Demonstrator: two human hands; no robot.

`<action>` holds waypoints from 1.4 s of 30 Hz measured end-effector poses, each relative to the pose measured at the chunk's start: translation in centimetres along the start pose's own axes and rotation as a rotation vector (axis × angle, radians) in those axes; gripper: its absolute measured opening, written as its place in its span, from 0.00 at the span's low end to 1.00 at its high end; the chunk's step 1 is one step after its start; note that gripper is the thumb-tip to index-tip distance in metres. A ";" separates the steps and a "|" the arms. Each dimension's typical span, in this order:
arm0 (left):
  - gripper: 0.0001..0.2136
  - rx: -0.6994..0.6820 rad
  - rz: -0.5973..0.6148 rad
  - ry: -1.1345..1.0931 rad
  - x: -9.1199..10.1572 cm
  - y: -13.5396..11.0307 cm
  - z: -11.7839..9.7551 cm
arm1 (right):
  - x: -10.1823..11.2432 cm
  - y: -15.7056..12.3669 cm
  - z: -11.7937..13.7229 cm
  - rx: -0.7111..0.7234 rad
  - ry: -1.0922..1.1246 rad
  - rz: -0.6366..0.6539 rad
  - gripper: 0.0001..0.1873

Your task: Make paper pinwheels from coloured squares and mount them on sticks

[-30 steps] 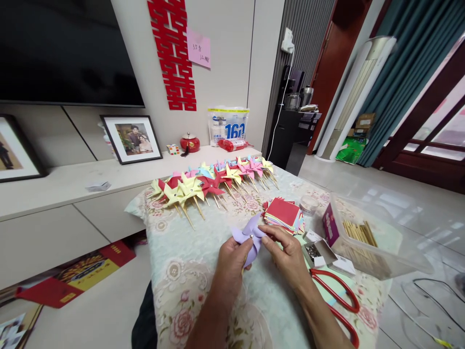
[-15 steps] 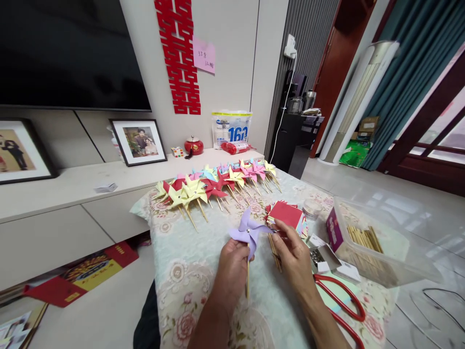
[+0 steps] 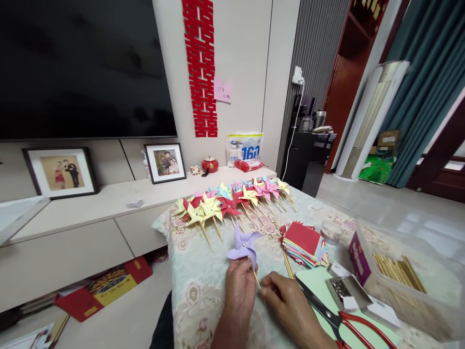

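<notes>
A lilac paper pinwheel (image 3: 244, 242) on a thin wooden stick is held upright over the table. My left hand (image 3: 240, 288) is closed round it just beneath the paper blades. At the stick's lower end, the fingertips of my right hand (image 3: 288, 305) are pinched together on the stick. Right beside that hand lie red-handled scissors (image 3: 329, 312) on a pale green sheet (image 3: 308, 278). Several wooden sticks (image 3: 288, 265) lie just behind it, partly hidden. Further back is a stack of coloured paper squares (image 3: 303, 240), red on top.
Rows of finished pinwheels (image 3: 228, 203) lie along the far table edge. To the right stand a clear plastic box (image 3: 428, 310) of wooden sticks, a small open box (image 3: 341, 291) of metal fasteners and a round clear container (image 3: 331, 231). A low cabinet (image 3: 109, 203) borders the table's far side.
My right hand has moved down from the pinwheel's blade to the stick's lower end. The stick now tilts. The view has shifted, uncovering the scissors and paper stack.
</notes>
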State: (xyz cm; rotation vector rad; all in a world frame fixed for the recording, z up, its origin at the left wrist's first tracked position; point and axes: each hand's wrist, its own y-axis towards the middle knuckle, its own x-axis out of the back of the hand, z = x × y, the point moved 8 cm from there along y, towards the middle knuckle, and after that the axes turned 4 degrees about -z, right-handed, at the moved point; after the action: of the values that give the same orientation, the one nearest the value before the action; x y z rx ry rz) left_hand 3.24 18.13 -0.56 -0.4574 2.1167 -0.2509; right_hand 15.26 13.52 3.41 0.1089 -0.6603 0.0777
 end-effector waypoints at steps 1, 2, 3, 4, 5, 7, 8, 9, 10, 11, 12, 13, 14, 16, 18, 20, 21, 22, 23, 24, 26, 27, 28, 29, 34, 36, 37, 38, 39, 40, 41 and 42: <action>0.11 -0.007 0.002 -0.001 0.1 0.2 0.0 | -0.2 0.0 0.0 -0.010 -0.012 0.010 0.07; 0.11 -0.013 0.008 -0.003 0.2 0.4 0.0 | -0.3 -0.1 -0.1 -0.019 -0.030 0.017 0.06; 0.11 -0.019 0.014 -0.004 0.3 0.5 0.1 | -0.4 -0.1 -0.3 -0.025 -0.051 0.023 0.05; 0.11 -0.024 0.019 -0.006 0.3 0.6 0.1 | -0.6 0.0 -0.5 -0.028 -0.075 0.026 0.04; 0.12 -0.026 0.022 -0.007 0.3 0.6 0.1 | -0.7 0.0 -0.6 -0.028 -0.098 0.027 0.03; 0.12 -0.019 0.021 -0.007 0.2 0.6 0.2 | -1.0 0.1 -1.0 -0.019 -0.139 0.022 0.04; 0.12 -0.014 0.019 -0.007 0.2 0.5 0.2 | -1.1 0.2 -1.1 -0.017 -0.154 0.020 0.05; 0.12 -0.011 0.017 -0.008 0.0 0.4 0.2 | -1.2 0.2 -1.2 -0.015 -0.165 0.017 0.06; 0.12 -0.011 0.016 -0.010 -0.1 0.3 0.2 | -1.4 0.2 -1.3 -0.014 -0.174 0.016 0.07; 0.12 -0.013 0.012 -0.014 -0.2 0.2 0.1 | -1.5 0.3 -1.3 -0.011 -0.181 0.017 0.07; 0.12 -0.017 0.007 -0.018 -0.3 0.1 0.1 | -1.6 0.3 -1.2 -0.007 -0.187 0.018 0.07; 0.12 -0.021 0.003 -0.022 -0.3 0.0 0.0 | -1.7 0.3 -1.2 -0.003 -0.192 0.016 0.07; 0.12 -0.022 0.005 -0.027 -0.4 0.0 0.0 | -1.7 0.4 -1.1 -0.001 -0.196 0.012 0.07; 0.12 -0.019 0.017 -0.026 -0.5 -0.1 0.0 | -1.8 0.5 -1.0 -0.008 -0.198 0.001 0.07; 0.11 -0.017 0.030 -0.023 -0.7 -0.1 0.0 | -1.8 0.6 -1.0 -0.017 -0.194 -0.006 0.08; 0.11 -0.021 0.039 -0.038 -0.9 -0.3 -0.2 | -1.8 0.7 -1.0 -0.015 -0.188 -0.009 0.10; 0.11 -0.021 0.042 -0.049 -1.0 -0.4 -0.4 | -1.8 0.8 -1.0 -0.011 -0.182 -0.011 0.10; 0.11 -0.016 0.048 -0.054 -1.1 -0.6 -0.5 | -1.7 0.9 -1.1 -0.007 -0.175 -0.015 0.10; 0.11 -0.008 0.054 -0.052 -1.2 -0.7 -0.6 | -1.7 1.1 -1.1 -0.004 -0.171 -0.020 0.10; 0.11 0.003 0.058 -0.044 -1.2 -0.9 -0.6 | -1.5 1.4 -1.1 -0.004 -0.169 -0.029 0.10; 0.13 0.032 0.036 -0.020 -0.9 -1.1 -0.5 | -1.0 2.1 -1.1 -0.001 -0.170 -0.056 0.10; 0.15 0.042 0.016 -0.013 -0.6 -1.2 -0.4 | -0.6 2.7 -1.0 0.003 -0.171 -0.073 0.10; 0.16 0.047 -0.006 -0.007 -0.3 -1.2 -0.2 | -0.2 3.4 -0.8 0.013 -0.168 -0.092 0.10; 0.17 0.048 -0.027 0.005 0.0 -1.2 0.0 | 0.3 4.2 -0.5 0.030 -0.167 -0.108 0.10; 0.17 -0.024 -0.080 0.188 1.1 -0.2 1.3 | 2.0 9.5 0.3 0.038 -0.258 -0.201 0.07; 0.16 -0.047 -0.100 0.267 1.5 0.5 2.0 | 2.0 11.6 0.3 0.029 -0.283 -0.230 0.07; 0.15 -0.045 -0.123 0.307 1.8 0.8 2.4 | 1.8 12.4 0.3 0.023 -0.295 -0.244 0.06; 0.15 -0.065 -0.106 0.332 1.7 1.1 2.6 | 1.4 13.2 0.3 0.017 -0.306 -0.254 0.06; 0.15 -0.075 -0.080 0.355 1.6 1.4 2.8 | 1.1 13.9 0.2 0.011 -0.314 -0.263 0.06; 0.16 -0.077 -0.064 0.385 1.6 1.5 3.1 | 0.7 14.4 0.1 0.007 -0.321 -0.271 0.07; 0.16 -0.116 -0.102 0.408 1.9 1.6 3.1 | 0.3 15.0 0.1 0.005 -0.327 -0.275 0.07; 0.17 -0.124 -0.080 0.431 1.8 1.7 3.3 | 0.0 15.4 0.0 0.004 -0.332 -0.279 0.07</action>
State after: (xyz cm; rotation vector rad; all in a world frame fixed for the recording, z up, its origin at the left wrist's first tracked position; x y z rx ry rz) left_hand 4.70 18.92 -4.38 -0.6043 2.5474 -0.2848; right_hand 13.59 28.81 4.55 0.2200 -0.9701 -0.2123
